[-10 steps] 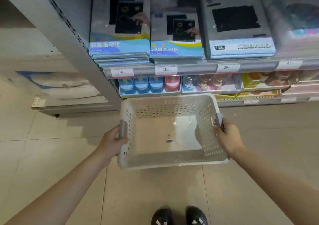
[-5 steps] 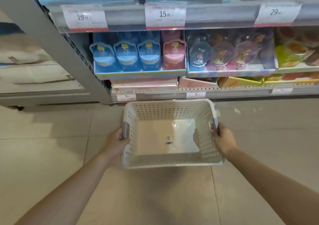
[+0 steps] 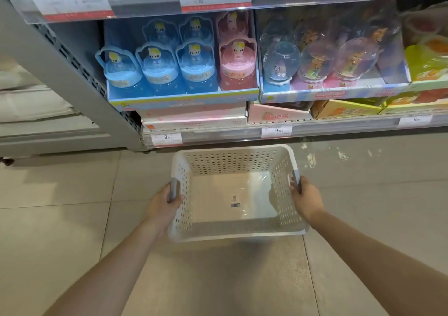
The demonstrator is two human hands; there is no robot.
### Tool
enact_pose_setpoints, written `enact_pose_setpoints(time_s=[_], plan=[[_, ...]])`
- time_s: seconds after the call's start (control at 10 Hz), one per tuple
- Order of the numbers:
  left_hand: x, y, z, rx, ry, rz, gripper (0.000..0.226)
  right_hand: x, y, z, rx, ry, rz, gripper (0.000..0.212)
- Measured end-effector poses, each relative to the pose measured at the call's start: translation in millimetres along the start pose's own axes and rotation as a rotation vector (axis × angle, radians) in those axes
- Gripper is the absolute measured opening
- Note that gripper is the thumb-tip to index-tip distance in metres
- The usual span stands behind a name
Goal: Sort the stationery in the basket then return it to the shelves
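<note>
1. Change vs a second ago: view has dropped and closed in. The drawing-board shelf is out of frame at the top; the lower shelf (image 3: 266, 131) now fills 12 o'clock. Hands and basket sit the same relative to each other.
2. Read: person is lowering or crouching toward the floor, likely to set the basket down.
3. Left hand (image 3: 164, 204) is clamped on the basket's grey left handle, right hand (image 3: 306, 200) on the right one. Hands are apart, basket between them.
4. Basket (image 3: 238, 235) is at centre frame, held above the tiled floor (image 3: 60, 218), just short of the shelf.
5. Basket contents: no stationery, only a barcode sticker (image 3: 234, 200) on the bottom. Sorting looks done.
6. Shelf trays: blue and pink domed toys (image 3: 179, 71) at 11 o'clock, clear globes (image 3: 317, 61) at 1 o'clock.
</note>
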State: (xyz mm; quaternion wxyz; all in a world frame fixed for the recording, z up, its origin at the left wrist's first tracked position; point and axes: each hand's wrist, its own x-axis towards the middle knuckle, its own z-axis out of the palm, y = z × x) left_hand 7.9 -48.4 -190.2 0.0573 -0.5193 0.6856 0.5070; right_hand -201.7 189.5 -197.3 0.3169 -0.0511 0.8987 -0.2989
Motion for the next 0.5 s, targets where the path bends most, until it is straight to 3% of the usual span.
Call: enact_pose_setpoints(time_s=[0.2,0.3,0.4,0.5], plan=[[9.6,-1.2,7.9,-0.063,0.047,-0.036,0.036,10.8,-1.2,3.5,-0.008,-0.004,-0.001,0.011],[6.2,1.1,6.0,-0.084,0.045,-0.039,0.045,9.8,-2.5,-3.8,0.004,-0.134,0.009,0.025],[-13.1,21.1,-3.0,-0.106,0.002,-0.019,0.051,-0.9,-6.7,-21.4,0.136,-0.247,0.045,0.057],[-49.8,29.1,-14.6,-0.089,0.104,0.044,0.054,-30.8,-7.0,-45.6,0.166,-0.083,-0.029,0.06]])
